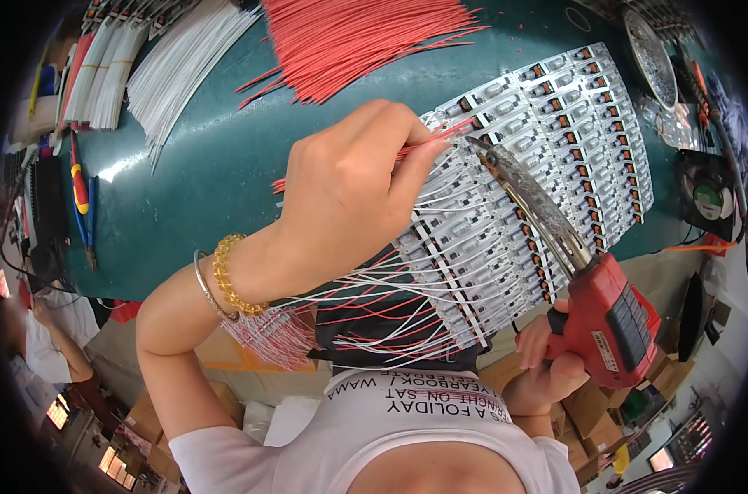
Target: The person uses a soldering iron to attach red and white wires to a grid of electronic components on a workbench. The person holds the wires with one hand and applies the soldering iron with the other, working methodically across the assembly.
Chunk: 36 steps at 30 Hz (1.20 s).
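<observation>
My left hand pinches a few thin red wires; their ends reach over the far left part of the panel. Wrapped around the grip of a red soldering gun, my right hand is closed. The gun's dark tip is close to the wire ends; whether they touch I cannot tell. Beneath both lies a panel of small clear-and-silver modules in rows, with orange-and-black parts. White wires trail from its left modules toward me, with red ones among them.
A thick spread of red wires lies at the back, white wires beside it. Pliers and a screwdriver rest at the left. At the right are a metal dish and a small black fan. Another person is at far left.
</observation>
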Each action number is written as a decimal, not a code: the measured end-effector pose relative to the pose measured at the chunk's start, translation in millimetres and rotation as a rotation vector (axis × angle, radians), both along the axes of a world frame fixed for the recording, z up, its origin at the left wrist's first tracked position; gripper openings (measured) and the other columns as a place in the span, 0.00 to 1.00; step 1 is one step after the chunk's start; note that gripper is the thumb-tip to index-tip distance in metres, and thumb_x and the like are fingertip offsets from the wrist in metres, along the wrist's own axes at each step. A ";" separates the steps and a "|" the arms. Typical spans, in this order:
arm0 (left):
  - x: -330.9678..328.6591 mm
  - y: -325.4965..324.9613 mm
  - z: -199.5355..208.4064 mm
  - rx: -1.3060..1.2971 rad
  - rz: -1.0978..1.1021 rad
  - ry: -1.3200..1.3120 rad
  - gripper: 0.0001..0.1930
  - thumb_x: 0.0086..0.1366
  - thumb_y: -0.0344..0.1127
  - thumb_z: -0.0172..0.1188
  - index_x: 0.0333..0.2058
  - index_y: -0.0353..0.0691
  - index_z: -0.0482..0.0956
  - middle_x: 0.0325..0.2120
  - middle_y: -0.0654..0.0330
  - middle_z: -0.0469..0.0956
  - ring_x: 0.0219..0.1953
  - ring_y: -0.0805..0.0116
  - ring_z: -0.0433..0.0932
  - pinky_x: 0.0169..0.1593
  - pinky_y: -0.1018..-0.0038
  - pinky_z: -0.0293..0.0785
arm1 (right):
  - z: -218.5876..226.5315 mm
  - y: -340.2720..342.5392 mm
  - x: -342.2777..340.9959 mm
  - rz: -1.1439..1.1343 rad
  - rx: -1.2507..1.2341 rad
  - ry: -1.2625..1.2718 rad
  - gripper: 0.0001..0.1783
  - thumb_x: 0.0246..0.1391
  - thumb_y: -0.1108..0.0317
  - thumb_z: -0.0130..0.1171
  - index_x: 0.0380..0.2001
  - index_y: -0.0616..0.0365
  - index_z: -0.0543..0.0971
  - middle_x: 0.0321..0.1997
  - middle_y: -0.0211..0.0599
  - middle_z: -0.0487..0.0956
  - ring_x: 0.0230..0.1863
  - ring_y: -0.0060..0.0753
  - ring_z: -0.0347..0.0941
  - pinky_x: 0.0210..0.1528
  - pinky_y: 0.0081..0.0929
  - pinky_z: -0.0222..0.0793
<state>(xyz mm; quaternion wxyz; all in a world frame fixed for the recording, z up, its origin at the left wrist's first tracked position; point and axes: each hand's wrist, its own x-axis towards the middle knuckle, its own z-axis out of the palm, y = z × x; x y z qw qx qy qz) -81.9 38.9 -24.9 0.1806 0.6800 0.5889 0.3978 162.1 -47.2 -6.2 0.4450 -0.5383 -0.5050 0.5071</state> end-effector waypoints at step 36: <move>-1.9 -6.0 7.7 0.064 -0.075 0.101 0.06 0.47 0.25 0.64 0.21 0.38 0.74 0.25 0.62 0.73 0.28 0.68 0.70 0.36 0.74 0.60 | 6.4 -10.1 0.7 -0.102 0.004 0.010 0.47 0.44 0.34 0.55 0.47 0.73 0.63 0.07 0.25 0.62 0.07 0.19 0.56 0.12 0.18 0.55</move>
